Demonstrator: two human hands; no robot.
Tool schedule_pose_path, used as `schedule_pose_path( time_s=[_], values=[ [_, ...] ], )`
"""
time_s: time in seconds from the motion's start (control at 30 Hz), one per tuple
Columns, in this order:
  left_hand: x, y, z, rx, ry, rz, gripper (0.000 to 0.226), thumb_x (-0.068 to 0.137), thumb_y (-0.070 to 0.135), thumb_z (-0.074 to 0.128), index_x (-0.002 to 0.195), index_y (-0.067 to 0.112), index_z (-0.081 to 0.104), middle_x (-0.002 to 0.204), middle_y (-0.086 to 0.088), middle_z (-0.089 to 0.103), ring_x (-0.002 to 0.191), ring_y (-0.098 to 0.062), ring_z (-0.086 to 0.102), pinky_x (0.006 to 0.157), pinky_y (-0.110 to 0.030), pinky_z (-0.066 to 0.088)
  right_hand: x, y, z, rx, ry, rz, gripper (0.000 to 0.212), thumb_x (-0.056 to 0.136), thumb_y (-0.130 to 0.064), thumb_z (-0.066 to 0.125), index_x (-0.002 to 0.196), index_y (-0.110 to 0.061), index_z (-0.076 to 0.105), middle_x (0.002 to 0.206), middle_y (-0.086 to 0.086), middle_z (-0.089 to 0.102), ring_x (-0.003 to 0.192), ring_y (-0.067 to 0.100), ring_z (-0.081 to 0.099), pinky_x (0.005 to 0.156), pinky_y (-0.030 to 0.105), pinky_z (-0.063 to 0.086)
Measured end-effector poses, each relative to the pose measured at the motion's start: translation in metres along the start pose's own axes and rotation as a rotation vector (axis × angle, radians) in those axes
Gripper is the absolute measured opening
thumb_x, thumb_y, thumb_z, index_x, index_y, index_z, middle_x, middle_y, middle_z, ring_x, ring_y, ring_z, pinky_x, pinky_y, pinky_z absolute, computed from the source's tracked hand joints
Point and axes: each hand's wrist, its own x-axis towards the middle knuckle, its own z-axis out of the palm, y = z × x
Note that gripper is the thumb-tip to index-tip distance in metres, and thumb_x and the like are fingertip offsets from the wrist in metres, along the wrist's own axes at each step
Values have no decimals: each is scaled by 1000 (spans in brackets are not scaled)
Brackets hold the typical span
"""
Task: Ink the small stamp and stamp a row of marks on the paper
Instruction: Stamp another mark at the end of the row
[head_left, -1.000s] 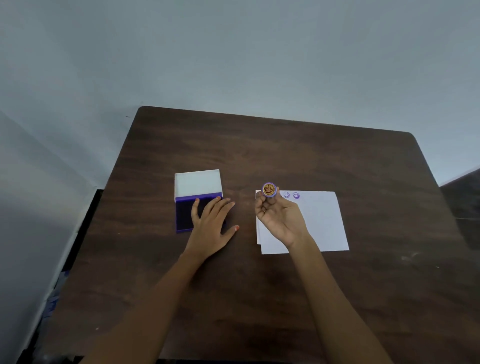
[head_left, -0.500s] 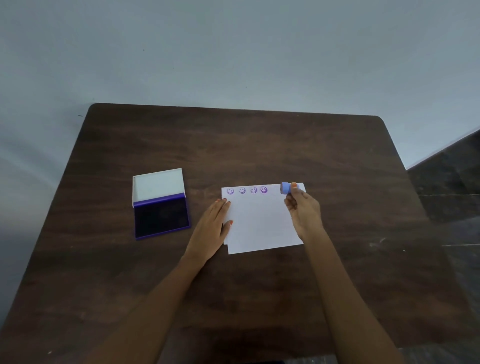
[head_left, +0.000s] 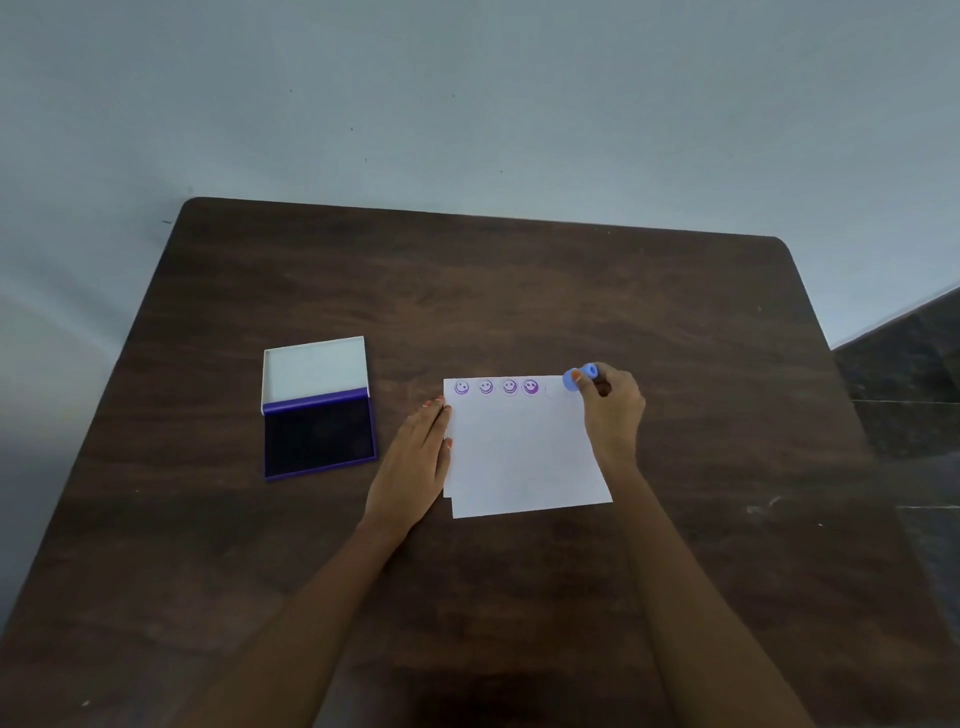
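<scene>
A dark wood-grain table (head_left: 519, 291) stands against a pale wall (head_left: 467, 104). On it, right of centre, lies a white sheet of paper (head_left: 519, 457), with the edge of a second sheet showing beneath it along the left and near sides. Along the far edge of the paper runs a row of four purple smiley marks (head_left: 496, 387), evenly spaced, starting at the far left corner. A very faint ring can be made out on the paper to the right of the fourth mark.

The right hand (head_left: 613, 415) pinches a small blue stamp (head_left: 581, 375) between thumb and fingertips, the remaining fingers curled. The stamp is tilted, at the far right corner of the paper, in line with the row. Whether its face touches the sheet cannot be told.

The left hand (head_left: 415, 457) lies flat with fingers straight and together, pressing on the left edge of the paper; it holds nothing.

An ink pad (head_left: 319, 436) sits well left of the paper, open, its dark purple pad facing up and its white lid (head_left: 314, 369) hinged back on the far side.
</scene>
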Motion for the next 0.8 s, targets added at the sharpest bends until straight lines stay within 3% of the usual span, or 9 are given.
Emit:
schedule_pose_path(
  time_s=[0.17,0.33,0.6,0.8],
  values=[
    [1,0,0,-7,-11,-12,46,95,19,41,138,8,30,147,-11,33,136,-23,31,109,-27,14,2,5,9,-128,-64,-76,19,84,-12,61,98,0,63,104,18,61,83,15,51,66,16,38],
    [0,0,0,-6,-19,-21,47,95,20,41,139,9,29,148,-9,32,136,-22,29,110,-28,14,0,7,17,-167,-84,-151,18,83,-11,62,97,0,64,103,20,62,81,14,50,72,22,41],
    [0,1,-2,0,-16,-13,46,94,19,43,138,8,30,147,-11,34,135,-23,31,110,-28,13,-1,11,20,-229,-85,-201,22,82,-13,62,100,-1,63,106,18,63,83,9,46,75,20,39],
    [0,2,-2,-13,-16,-18,47,94,19,43,138,8,30,147,-10,33,136,-23,31,109,-28,13,1,12,21,-258,-111,-207,23,83,-14,61,103,-1,62,109,17,62,87,16,54,79,20,41]
  ],
)
